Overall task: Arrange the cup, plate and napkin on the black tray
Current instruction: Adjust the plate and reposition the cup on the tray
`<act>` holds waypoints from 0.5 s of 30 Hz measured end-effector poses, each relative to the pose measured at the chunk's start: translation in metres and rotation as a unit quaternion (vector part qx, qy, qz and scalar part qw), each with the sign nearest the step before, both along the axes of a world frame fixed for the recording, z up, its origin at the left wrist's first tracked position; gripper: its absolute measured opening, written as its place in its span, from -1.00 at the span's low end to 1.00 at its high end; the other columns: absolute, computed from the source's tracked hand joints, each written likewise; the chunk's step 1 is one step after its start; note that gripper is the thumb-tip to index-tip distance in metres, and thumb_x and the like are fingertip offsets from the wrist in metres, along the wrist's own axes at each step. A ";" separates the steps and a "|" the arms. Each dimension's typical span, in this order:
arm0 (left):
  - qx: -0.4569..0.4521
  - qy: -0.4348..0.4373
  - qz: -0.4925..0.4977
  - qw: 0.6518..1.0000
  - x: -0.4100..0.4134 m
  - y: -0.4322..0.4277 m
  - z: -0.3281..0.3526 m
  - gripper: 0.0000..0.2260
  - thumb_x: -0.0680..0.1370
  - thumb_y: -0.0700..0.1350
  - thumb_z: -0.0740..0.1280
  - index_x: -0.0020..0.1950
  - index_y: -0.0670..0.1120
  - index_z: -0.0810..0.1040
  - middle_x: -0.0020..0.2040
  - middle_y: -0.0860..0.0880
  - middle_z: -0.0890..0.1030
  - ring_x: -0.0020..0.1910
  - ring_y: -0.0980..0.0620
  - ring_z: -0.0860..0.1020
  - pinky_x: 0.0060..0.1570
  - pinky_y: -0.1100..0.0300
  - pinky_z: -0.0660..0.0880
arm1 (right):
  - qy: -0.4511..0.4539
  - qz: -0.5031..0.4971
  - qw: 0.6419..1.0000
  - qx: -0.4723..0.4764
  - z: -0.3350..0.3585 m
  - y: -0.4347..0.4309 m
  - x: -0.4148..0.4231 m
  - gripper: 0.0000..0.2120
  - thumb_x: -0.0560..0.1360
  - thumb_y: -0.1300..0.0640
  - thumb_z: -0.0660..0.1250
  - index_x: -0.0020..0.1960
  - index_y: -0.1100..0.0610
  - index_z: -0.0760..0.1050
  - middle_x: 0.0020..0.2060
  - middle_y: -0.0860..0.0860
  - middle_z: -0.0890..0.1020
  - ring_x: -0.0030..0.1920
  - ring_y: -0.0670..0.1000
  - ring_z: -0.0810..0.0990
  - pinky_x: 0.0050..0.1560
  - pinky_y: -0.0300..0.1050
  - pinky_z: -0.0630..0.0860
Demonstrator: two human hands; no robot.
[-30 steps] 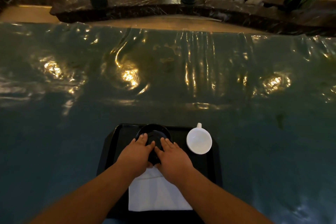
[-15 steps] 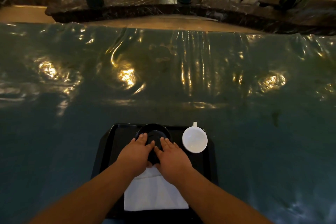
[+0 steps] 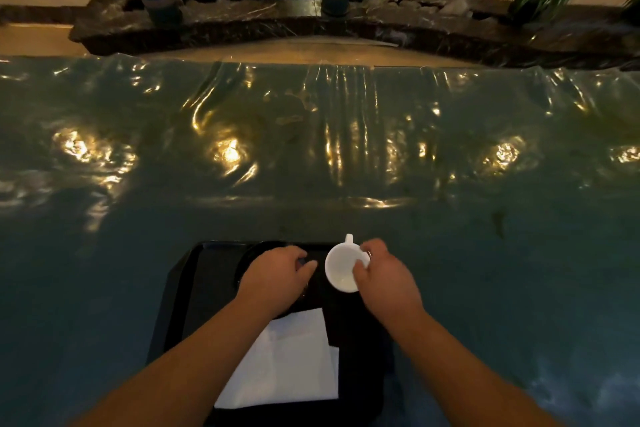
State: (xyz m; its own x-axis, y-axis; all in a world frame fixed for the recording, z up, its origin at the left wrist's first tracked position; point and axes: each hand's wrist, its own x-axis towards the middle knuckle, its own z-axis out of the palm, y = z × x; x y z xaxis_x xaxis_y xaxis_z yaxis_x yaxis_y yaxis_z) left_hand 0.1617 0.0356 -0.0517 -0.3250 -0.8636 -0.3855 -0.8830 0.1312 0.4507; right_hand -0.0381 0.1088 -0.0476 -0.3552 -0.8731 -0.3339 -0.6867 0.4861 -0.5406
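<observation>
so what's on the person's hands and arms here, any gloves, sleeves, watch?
Nothing worn that shows. The left hand and right hand are bare, without gloves. Both forearms are bare down to the bottom edge of the picture, with no sleeve or cuff in view. No watch, band or bracelet shows at either wrist, and no ring shows on the fingers, though the light is dim.

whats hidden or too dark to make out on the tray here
- black plate, head view: mostly under the left hand, dark against the black tray.
- white cup: right side covered by the right hand; grip firmness unclear.
- napkin: left part behind the left forearm.
</observation>
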 end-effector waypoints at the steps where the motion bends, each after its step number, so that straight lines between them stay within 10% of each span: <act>1: 0.020 0.010 0.007 1.000 -0.012 -0.002 0.000 -0.67 0.58 0.25 0.26 0.14 0.06 0.62 -0.10 0.08 0.66 -0.13 0.07 0.59 -0.16 0.08 0.52 | -0.008 -0.026 0.999 0.030 -0.004 0.002 -0.012 -0.74 0.58 -0.05 0.25 0.25 -0.04 0.40 -0.09 -0.05 0.59 -0.14 0.03 0.60 -0.30 -0.08 0.43; 5: 0.055 -0.003 -0.024 0.998 -0.044 -0.010 -0.005 -0.65 0.60 0.24 0.23 0.13 0.04 0.65 -0.04 0.04 0.69 -0.08 0.02 0.60 -0.14 0.07 0.51 | -0.070 -0.041 0.990 0.114 -0.024 0.003 -0.027 -0.71 0.62 -0.09 0.31 0.24 0.05 0.43 -0.02 0.03 0.67 -0.09 0.06 0.67 -0.14 0.01 0.60; 15: 0.121 0.003 0.042 0.992 -0.045 -0.010 -0.023 -0.75 0.56 0.09 0.37 -0.22 0.00 0.68 -0.32 0.05 0.70 -0.36 0.05 0.66 -0.18 0.01 0.67 | -0.244 -0.109 0.956 0.121 -0.038 -0.005 -0.039 -0.88 0.62 0.03 0.38 0.00 0.06 0.51 -0.34 0.07 0.72 -0.46 0.03 0.67 -0.47 -0.13 0.58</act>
